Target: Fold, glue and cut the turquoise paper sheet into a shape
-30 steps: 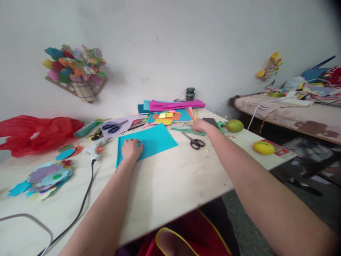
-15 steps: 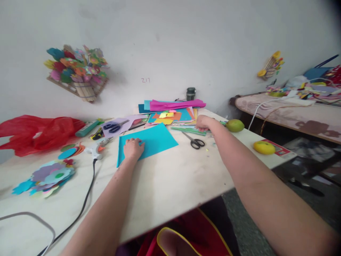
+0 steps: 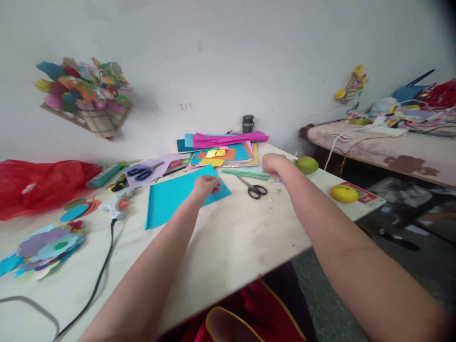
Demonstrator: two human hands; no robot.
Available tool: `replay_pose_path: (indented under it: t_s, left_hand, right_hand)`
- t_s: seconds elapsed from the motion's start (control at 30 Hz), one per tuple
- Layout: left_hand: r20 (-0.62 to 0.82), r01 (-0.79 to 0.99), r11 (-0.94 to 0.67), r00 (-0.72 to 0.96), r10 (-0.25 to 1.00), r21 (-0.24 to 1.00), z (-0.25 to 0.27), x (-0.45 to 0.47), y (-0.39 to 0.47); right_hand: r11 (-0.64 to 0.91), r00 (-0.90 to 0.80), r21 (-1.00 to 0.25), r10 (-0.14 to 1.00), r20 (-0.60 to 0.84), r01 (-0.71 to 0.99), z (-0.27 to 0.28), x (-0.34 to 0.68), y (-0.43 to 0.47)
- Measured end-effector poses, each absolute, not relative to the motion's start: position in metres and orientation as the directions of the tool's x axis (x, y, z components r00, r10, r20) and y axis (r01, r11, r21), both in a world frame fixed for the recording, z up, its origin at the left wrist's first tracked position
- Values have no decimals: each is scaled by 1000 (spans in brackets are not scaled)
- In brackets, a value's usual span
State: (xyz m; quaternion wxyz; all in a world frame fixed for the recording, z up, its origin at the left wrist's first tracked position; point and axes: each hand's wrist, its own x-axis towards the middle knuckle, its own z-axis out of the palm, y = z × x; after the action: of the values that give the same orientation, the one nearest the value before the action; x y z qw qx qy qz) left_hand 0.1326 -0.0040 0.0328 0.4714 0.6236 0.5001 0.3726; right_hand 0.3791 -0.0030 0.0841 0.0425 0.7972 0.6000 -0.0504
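Observation:
A bright blue sheet [image 3: 171, 199] with a folded left edge lies flat on the table. Over its right part hovers my left hand [image 3: 206, 186], fingers loosely bent and a little apart, with nothing visible in it. Farther right, my right hand [image 3: 273, 164] reaches down to the tabletop beside a bundle of thin green strips [image 3: 245, 174]. Its fingers are curled together; whatever they grip is hidden. Black-handled scissors [image 3: 257, 191] rest between the two hands, nearer the front.
Stacked coloured papers [image 3: 242, 154] and a magenta roll [image 3: 231, 138] lie at the back. To the left are a glue gun [image 3: 116, 209], purple-handled scissors [image 3: 142, 172], cut paper flowers [image 3: 46, 244] and a red plastic bag [image 3: 46, 183]. A green mango [image 3: 307, 165] and a yellow one [image 3: 344, 193] sit right.
My left hand has moved right across the blue sheet and lifted off its left part. My right hand stays low, now just right of the green strips. The view has turned slightly right.

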Motion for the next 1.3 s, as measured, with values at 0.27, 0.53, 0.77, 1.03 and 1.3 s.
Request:
replay_pose_path:
  t_s: [0.27,0.53,0.77,1.03,1.3]
  left_hand:
    - [-269,-105,340,419,867,935,32,179,-3]
    - [-65,-351,134,200,978,927,32,203,11]
    - [40,-436,27,145,989,900,36,188,23]
    - [-66,-422,86,62,996,902,30,182,23]
    - [-216,-314,216,36,976,924,17,184,24]
  right_hand:
    - [-225,156,-298,959,-235,928,107,381,-35]
    - [-48,-131,-745,975,-179,666,77,368,-34]
    - [-12,-170,-806,975,-139,592,74,377,-33]
    - [-54,96,-441,993,74,896,61,378,-20]
    - [-83,88,113,995,-41,990,50,369,-11]
